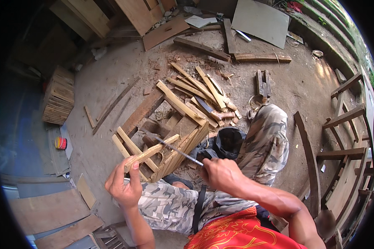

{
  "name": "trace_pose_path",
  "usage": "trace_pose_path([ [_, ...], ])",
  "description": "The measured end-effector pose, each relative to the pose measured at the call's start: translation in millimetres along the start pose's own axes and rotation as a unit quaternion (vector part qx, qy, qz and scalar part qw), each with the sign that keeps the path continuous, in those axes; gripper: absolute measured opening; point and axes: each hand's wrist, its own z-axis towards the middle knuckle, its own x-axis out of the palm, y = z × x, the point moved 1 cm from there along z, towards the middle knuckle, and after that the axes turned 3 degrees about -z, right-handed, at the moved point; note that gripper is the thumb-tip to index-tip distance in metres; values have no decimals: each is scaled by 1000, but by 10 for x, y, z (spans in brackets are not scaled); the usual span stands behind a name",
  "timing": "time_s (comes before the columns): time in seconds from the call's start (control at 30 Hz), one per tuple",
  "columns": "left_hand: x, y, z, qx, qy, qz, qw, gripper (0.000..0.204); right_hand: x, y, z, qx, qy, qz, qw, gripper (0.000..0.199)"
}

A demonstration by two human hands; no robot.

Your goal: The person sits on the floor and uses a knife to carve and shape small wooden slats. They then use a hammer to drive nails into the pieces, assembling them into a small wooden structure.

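Observation:
My left hand [126,182] grips the near end of a short pale wooden strip [151,154], thumb along its side. In my closed right hand [222,174] is a slim grey metal tool [180,152], long and narrow like a file. Its far end lies over the strip, and I cannot tell whether they touch. Below them stands a low wooden frame [143,108] with several strips leaning on its near side. A wide-bladed knife [215,113] with a wooden handle rests on a heap of cut strips [195,89] just beyond.
Wood shavings and loose timbers [201,49] litter the far ground. At left are a bundled wooden stack [59,97] and a red and yellow tin [60,143]. Chair-like wooden frames [343,154] line the right side. A black bag [230,143] sits between my legs.

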Motion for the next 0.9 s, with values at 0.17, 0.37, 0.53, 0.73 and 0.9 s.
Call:
trace_pose_path([
  [0.17, -39, 23, -52, -2, 6, 11, 1000, 13, 38, -53, 64, 87, 19, -36, 995, 26],
  [0.37, -5, 20, -162, 41, 33, -9, 999, 15, 26, 72, 53, -26, 1, -1, 1000, 24],
  [0.53, -2, 48, -206, 89, 40, -9, 995, 16, 210, 250, 113, -98, -96, 76, 988, 26],
  [0.73, 20, 44, -269, 98, 43, -33, 994, 18, 137, 191, 298, -70, -41, 56, 995, 24],
  [0.9, 9, 65, -265, 88, 35, -31, 995, 18, 70, 237, 387, 20, -45, 52, 997, 29],
])
